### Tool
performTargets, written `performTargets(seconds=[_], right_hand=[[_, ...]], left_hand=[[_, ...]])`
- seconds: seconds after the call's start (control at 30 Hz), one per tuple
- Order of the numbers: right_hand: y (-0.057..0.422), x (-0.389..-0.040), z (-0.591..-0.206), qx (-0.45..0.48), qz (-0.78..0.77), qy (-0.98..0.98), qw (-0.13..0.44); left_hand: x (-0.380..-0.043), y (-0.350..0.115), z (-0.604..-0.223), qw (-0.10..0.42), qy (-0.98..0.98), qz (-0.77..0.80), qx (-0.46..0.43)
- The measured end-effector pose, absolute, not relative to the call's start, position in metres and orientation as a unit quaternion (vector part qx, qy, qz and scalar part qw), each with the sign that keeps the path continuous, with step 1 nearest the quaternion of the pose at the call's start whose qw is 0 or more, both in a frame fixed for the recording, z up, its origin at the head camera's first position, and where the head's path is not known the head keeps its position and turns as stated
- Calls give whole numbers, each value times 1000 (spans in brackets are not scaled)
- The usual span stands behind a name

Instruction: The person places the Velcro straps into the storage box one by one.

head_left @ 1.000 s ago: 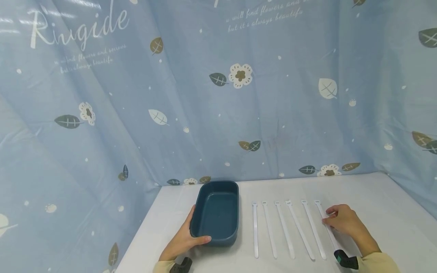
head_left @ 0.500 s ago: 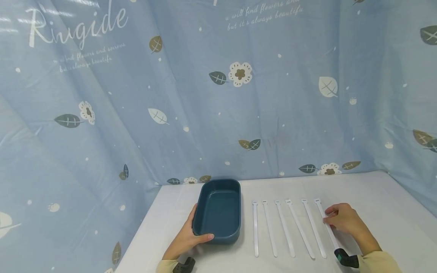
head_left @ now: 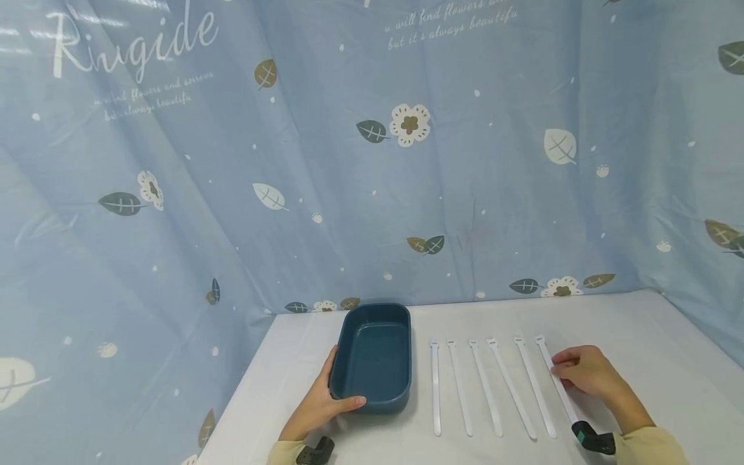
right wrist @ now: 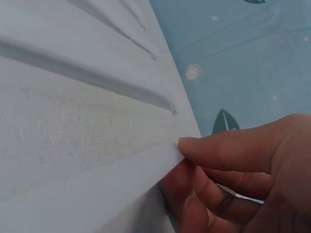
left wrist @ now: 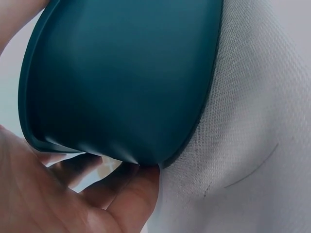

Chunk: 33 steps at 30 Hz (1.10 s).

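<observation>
In the head view, my left hand grips the near left corner of a dark teal rectangular bin, thumb over the rim. The left wrist view shows its fingers against the wall of the bin. My right hand pinches the side of the rightmost white cable strap, a flat strip with a slotted head. Close up in the right wrist view, thumb and fingers of the right hand hold the edge of this strap. The strap's tail end is hidden behind the black wrist camera.
Several more white cable straps lie in a row between the bin and my right hand, slotted heads away from me. The white tabletop ends at a blue printed curtain behind and at the sides.
The bin and my left hand have shifted slightly right, mostly in the first half second. My right hand keeps its pinch on the rightmost strap, nearly still. The head view has tilted slightly.
</observation>
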State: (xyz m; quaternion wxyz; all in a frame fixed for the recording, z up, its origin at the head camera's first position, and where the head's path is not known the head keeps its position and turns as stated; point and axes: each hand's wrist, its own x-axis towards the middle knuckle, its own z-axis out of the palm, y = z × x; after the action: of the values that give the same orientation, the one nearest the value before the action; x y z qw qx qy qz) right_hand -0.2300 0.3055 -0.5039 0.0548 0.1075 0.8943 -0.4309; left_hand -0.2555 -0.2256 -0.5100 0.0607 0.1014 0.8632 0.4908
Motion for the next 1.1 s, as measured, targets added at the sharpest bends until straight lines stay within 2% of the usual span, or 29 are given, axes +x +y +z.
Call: performTargets(seconds=[0.73, 1.1], right_hand=[[309, -225, -496, 141, -495, 854, 74], [305, -224, -489, 128, -543, 827, 70]], left_hand=[[-256, -230, -516, 78, 840, 526, 109], [-256, -231, -514, 75, 853, 506, 98]])
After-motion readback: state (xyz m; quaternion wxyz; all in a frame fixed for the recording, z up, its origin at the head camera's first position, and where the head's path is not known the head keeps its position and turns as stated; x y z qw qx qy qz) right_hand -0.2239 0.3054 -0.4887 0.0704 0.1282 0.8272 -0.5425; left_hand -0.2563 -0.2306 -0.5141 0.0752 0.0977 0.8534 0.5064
